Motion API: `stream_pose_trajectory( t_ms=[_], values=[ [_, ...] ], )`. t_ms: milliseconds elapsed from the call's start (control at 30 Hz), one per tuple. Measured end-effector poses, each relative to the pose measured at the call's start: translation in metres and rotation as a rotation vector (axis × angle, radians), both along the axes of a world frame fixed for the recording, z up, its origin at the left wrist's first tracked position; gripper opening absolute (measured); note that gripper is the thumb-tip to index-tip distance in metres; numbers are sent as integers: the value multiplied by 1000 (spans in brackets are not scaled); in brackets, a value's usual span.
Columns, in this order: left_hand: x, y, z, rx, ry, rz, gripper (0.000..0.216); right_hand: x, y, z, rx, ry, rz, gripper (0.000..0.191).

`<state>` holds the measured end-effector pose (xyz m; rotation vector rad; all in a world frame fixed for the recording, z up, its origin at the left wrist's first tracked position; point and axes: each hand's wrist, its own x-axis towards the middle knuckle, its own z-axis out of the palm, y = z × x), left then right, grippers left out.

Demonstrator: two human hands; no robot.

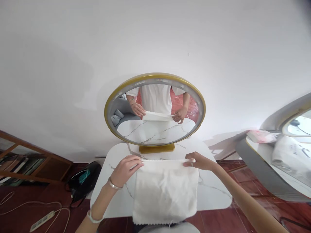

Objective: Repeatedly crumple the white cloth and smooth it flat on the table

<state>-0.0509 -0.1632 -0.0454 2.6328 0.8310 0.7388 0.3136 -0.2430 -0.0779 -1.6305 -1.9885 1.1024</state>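
My left hand (127, 170) and right hand (199, 161) pinch the far corners of the cloth (166, 194), its top edge crosswise between them, the rest toward me.

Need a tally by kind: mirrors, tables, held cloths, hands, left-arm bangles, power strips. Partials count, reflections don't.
Gold-framed mirrors: 2
White-topped tables: 2
White held cloth: 1
Hands: 2
Bangles: 2
Power strip: 1
Total: 10
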Motion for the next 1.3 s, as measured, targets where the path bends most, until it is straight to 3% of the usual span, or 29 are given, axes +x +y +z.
stream_pose_trajectory(
  t_ms=[167, 433, 600, 833, 967, 1100, 1200, 1300],
  values=[
    [2, 4, 12, 28, -6, -12, 22, 19, -29, 14, -28, 81, -12, 38],
    [4, 4, 15, 26, 31, -51, 22, 26, -52, -28, -95, 78, -228, 26],
    [1, 7, 24, 20, 38, -22, 22, 30, -56, -25, -86, 130, -277, 30],
    [-2, 9, 37, 10, -7, 24, 21, 28, -63, 14, 97, 242, -431, 36],
    [1, 9, 46, 4, -70, 54, 20, 29, -64, 45, 324, 13, -469, 34],
    [11, 10, 55, 45, -99, 124, 19, 28, -57, 73, 534, -174, -360, 30],
    [23, 17, 82, 180, -139, 181, 18, 30, -42, 96, 728, -205, -407, 31],
    [46, 37, 136, 448, -232, 167, 24, 33, -11, 135, 911, -126, -728, 28]
  ],
)
